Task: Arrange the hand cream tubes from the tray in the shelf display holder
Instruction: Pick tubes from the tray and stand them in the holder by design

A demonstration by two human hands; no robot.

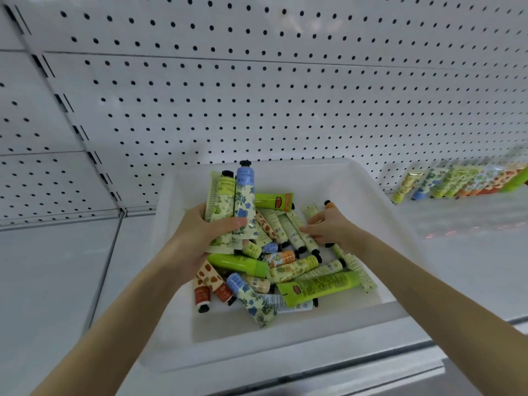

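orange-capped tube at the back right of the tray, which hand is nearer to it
Right. The right hand reaches into the pile with the orange-capped tube just above its knuckles. The left hand is across the tray, gripping a bunch of upright tubes.

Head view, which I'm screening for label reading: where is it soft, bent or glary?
Head view: wide-angle bends the pegboard lines; the displayed tube row at far right is blurred; the tray is washed out, rim faint; tubes in the left hand are sharp enough.

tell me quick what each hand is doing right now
Left hand: closed on a bunch of upright tubes above the tray.
Right hand: down in the loose tubes; grip cannot be told.
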